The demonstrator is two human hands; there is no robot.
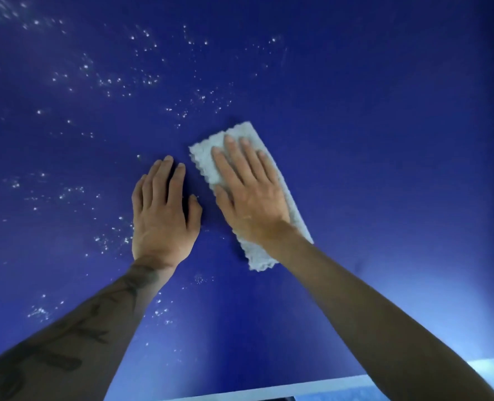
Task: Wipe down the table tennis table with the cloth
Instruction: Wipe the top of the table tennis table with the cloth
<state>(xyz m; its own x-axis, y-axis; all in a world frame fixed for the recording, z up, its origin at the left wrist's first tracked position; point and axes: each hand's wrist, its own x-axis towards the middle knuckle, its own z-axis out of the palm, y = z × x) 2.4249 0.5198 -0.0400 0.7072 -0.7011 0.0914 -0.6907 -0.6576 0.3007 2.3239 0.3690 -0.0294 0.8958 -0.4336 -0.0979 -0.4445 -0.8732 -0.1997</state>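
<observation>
White folded cloth [248,195], one, lies under the flat right hand [247,192]; left hand [163,215] flat on the blue table [384,140].

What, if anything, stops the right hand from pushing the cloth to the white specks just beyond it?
Probably nothing, so yes: the right hand lies flat on the cloth, and only bare table separates it from the specks. The left hand rests aside.
</observation>
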